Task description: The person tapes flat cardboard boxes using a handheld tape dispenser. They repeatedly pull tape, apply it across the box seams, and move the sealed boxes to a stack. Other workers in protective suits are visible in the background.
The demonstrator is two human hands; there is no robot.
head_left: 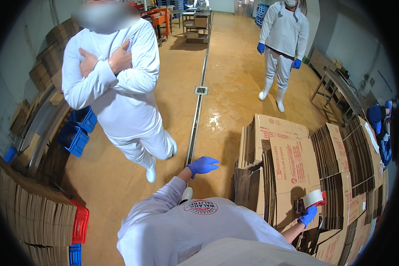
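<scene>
My right hand (308,216), in a blue glove, grips a tape dispenser (313,198) with a red frame and a wide pale roll. It is held over the stacks at the lower right, and its shadow falls on the cardboard. Beneath it are flattened cardboard boxes (292,162), brown with red print, bundled in tall piles. I cannot tell whether the dispenser touches them. Out in front of my body, my left hand (203,166), also blue-gloved, is stretched over the floor to the left of the stacks. Its fingers are extended and hold nothing.
A person in white (124,88) stands close at the left, arms crossed. Another person (284,40) with blue gloves stands farther off at the right. More flat cardboard (35,213), blue crates (73,139) and a red crate (80,221) line the left. A drain channel (195,128) crosses the floor.
</scene>
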